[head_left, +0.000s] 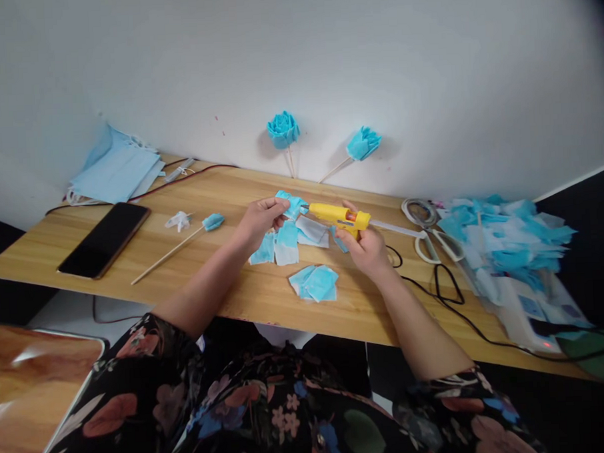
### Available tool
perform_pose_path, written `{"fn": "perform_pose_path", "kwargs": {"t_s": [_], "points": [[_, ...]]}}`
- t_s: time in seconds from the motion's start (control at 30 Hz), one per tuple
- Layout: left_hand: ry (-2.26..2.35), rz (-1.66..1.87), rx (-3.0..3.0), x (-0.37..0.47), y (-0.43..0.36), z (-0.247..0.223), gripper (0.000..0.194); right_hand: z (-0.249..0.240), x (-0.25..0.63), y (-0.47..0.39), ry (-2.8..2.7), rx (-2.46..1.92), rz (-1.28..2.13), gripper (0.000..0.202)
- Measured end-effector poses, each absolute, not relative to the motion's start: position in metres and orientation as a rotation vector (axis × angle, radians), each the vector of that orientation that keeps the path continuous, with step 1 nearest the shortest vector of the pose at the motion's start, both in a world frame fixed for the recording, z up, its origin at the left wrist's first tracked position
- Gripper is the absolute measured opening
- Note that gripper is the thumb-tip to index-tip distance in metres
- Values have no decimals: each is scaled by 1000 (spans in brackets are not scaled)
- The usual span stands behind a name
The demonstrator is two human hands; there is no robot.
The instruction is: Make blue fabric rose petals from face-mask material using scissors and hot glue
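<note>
Flowery sleeves (114,395) by a yellow glue gun (331,214)

Flowery sleeves are showing closest, at the near side of the wooden table (360,297). From the head view, I am seeing the left hand (263,220) pinching a small blue piece (295,203) over the middle of the table. The right hand (367,247) is gripping the glue gun, and its tip (306,207) is pointing at that blue piece. I am not able to tell if they are touching. More cut pieces (286,242) are lying below, and a little pile (314,283) is sitting nearer the edge. A black cord (467,343) is curling near the scissors (427,248).

I am worrying a bit. The left fingers (283,202) are sitting near the tip, so hot glue could be burning them if the gun slips. Drips could be sticking the loose cut pieces together. If that cord is the gun's, it could be snagging on the scissors and pulling the tip sideways.
</note>
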State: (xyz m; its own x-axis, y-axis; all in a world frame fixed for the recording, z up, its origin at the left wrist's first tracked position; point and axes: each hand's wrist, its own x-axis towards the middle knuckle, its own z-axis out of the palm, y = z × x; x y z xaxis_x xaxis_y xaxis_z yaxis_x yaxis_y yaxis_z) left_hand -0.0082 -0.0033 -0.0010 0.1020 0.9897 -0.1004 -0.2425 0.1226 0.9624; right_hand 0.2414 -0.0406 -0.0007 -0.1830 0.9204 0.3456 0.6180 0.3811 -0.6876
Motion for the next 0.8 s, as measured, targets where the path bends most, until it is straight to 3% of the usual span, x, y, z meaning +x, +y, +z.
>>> {"fn": "perform_pose_path", "kwargs": {"t_s": [0.13, 0.33, 0.5, 0.7, 0.8], "points": [[945, 1170, 897, -8, -5, 1, 27, 1, 255, -31, -1852, -1441, 434, 38], [909, 1199, 874, -11, -5, 5, 24, -11, 307, 3, -1288, -1635, 559, 51], [921, 1263, 874, -16, 1, 5, 24, -20, 331, 17, -1289, -1885, 591, 51], [905, 1438, 838, -31, 13, 4, 23, -4, 337, 9, -1528, -2368, 37, 56], [991, 1549, 798, -40, 19, 8, 24, 7, 337, 2, -1515, -2283, -114, 51]]}}
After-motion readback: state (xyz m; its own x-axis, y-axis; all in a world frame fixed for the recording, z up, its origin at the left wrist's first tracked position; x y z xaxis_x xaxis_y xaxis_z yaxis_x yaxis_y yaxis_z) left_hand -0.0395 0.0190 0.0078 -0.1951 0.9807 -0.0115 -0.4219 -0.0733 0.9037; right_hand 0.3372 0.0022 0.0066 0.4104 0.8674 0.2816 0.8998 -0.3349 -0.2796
